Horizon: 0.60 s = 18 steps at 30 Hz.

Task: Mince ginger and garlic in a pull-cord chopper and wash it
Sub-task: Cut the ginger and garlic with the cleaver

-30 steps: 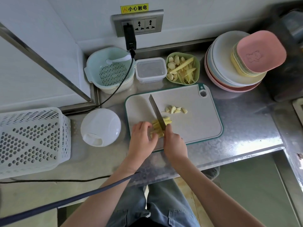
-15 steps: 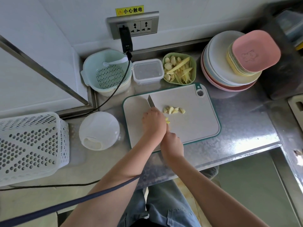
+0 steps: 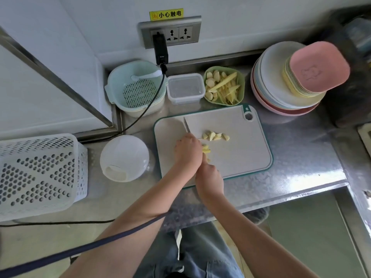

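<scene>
— Comparing with a second ago, what differs?
— The left hand (image 3: pixel 187 151) was beside the ginger strips (image 3: pixel 206 150), pinning them with curled fingertips; it now lies over the knife (image 3: pixel 186 126), covering most of the blade, so only the tip shows beyond the knuckles. The right hand (image 3: pixel 208 177) has stayed low at the near edge of the cutting board (image 3: pixel 241 157).

— Counts?
— One board, one knife, one white domed chopper (image 3: pixel 124 157) on the desk (image 3: pixel 301 167) just left of the board. Five or so garlic pieces (image 3: pixel 215 136) sit in a small cluster on the board, apart from the ginger. Behind are one green bowl (image 3: pixel 223 86) of garlic and ginger strips, one clear lidded box (image 3: pixel 184 88), one pale colander bowl (image 3: pixel 136 90), one white perforated basket (image 3: pixel 38 173) and one stack of plates (image 3: pixel 291 81).

— And the hands?
— Both forearms reach in from below and meet at the board. The left hand is palm down on the blade; whether its fingers are curled or flat I cannot tell. The right hand is clenched around the knife's handle, which is hidden inside it.
</scene>
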Motion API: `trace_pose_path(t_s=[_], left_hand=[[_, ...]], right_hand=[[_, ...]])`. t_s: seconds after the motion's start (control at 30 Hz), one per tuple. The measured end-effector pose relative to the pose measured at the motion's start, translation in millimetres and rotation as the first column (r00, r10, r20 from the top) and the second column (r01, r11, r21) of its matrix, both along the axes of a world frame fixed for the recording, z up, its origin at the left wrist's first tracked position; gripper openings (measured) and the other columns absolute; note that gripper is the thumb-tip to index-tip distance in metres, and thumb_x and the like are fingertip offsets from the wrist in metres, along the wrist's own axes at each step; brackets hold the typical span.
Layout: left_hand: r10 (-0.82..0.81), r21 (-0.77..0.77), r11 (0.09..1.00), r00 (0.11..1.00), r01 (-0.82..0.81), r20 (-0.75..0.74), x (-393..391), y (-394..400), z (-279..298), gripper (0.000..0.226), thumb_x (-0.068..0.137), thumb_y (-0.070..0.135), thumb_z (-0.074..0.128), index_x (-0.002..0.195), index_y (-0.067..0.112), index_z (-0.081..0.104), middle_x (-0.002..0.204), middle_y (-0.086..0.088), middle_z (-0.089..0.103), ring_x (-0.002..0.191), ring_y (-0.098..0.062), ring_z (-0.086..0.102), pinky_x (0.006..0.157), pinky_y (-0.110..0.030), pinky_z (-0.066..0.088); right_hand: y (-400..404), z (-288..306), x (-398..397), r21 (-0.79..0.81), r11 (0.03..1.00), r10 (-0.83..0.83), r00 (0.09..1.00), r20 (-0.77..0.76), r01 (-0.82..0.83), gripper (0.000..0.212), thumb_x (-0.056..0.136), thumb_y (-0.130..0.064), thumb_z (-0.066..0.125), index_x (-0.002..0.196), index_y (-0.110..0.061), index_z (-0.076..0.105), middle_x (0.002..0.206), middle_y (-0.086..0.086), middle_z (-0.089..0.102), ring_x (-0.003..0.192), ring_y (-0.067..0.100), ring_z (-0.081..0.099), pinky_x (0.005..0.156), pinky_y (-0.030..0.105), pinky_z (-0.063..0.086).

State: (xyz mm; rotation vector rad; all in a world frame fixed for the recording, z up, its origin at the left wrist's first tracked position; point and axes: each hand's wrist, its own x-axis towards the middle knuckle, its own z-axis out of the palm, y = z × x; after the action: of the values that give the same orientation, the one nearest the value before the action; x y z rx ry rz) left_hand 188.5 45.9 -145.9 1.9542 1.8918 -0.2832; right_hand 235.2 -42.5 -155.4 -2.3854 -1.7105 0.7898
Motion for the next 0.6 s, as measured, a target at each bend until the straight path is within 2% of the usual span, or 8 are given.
trace_pose_path(t_s=[0.17, 0.3, 0.4, 0.47, 0.53, 0.6], left_hand=[[-0.009, 0.017, 1.0, 1.0, 0.009, -0.003, 3.8, 0.2, 0.4, 0.035, 0.103, 0.022, 0.031, 0.121, -0.004, 0.046, 0.117, -0.015, 0.061, 0.106, -0.028, 0.06, 0.086, -0.031, 0.045], [-0.05, 0.056, 0.997, 0.998, 0.047, 0.049, -0.9, -1.0, 2.1, 0.038, 0.104, 0.026, 0.025, 0.118, -0.002, 0.047, 0.116, -0.015, 0.061, 0.106, -0.029, 0.059, 0.087, -0.033, 0.043], [-0.062, 0.121, 0.992, 0.965, 0.031, 0.256, -11.1, -5.9, 5.9, 0.036, 0.104, 0.029, 0.027, 0.107, 0.001, 0.049, 0.108, -0.018, 0.061, 0.102, -0.034, 0.055, 0.084, -0.038, 0.04], [-0.153, 0.28, 0.959, 0.915, 0.046, 0.373, -34.9, -16.2, 0.0, 0.03, 0.102, 0.025, 0.037, 0.099, 0.0, 0.052, 0.1, -0.02, 0.059, 0.095, -0.037, 0.053, 0.082, -0.04, 0.039], [-0.291, 0.379, 0.914, 0.883, 0.143, 0.369, -62.1, -28.9, -9.4, 0.035, 0.094, 0.026, 0.054, 0.111, -0.005, 0.055, 0.109, -0.024, 0.058, 0.105, -0.04, 0.052, 0.092, -0.044, 0.04], [-0.431, 0.252, 0.893, 0.87, 0.373, 0.241, -74.8, -38.5, -20.6, 0.069, 0.089, 0.043, 0.059, 0.137, -0.003, 0.041, 0.139, -0.022, 0.044, 0.131, -0.037, 0.037, 0.113, -0.043, 0.026]], right_hand=[[2.3, -1.7, 4.0, 0.013, 0.999, -0.052, 0.999, -0.017, 0.052, 0.033, 0.091, -0.004, 0.035, 0.123, -0.015, 0.037, 0.062, -0.002, 0.043, 0.056, 0.026, 0.047, 0.052, 0.031, 0.036], [-0.6, 0.5, 3.5, 0.056, 0.998, 0.003, 0.999, -0.036, -0.001, 0.024, 0.095, -0.007, 0.035, 0.118, -0.015, 0.038, 0.064, 0.002, 0.048, 0.056, 0.027, 0.051, 0.05, 0.032, 0.038], [4.9, 2.3, 21.4, 0.044, 0.998, -0.037, 0.978, -0.207, 0.047, 0.004, 0.099, -0.017, 0.037, 0.097, -0.016, 0.04, 0.07, 0.006, 0.056, 0.062, 0.03, 0.055, 0.053, 0.035, 0.041], [3.8, 5.2, 37.2, 0.102, 0.99, -0.055, 0.936, -0.348, 0.096, 0.015, 0.098, -0.018, 0.041, 0.084, -0.017, 0.038, 0.063, 0.002, 0.05, 0.058, 0.027, 0.048, 0.052, 0.034, 0.035], [-1.7, 12.8, 52.4, 0.16, 0.963, -0.121, 0.879, -0.462, 0.217, 0.023, 0.098, -0.02, 0.044, 0.077, -0.018, 0.036, 0.057, 0.001, 0.045, 0.048, 0.023, 0.042, 0.046, 0.034, 0.035], [-5.0, 20.5, 70.2, 0.144, 0.907, -0.246, 0.776, -0.581, 0.395, 0.023, 0.099, -0.026, 0.045, 0.079, -0.016, 0.037, 0.056, 0.004, 0.045, 0.039, 0.02, 0.042, 0.037, 0.032, 0.037]])
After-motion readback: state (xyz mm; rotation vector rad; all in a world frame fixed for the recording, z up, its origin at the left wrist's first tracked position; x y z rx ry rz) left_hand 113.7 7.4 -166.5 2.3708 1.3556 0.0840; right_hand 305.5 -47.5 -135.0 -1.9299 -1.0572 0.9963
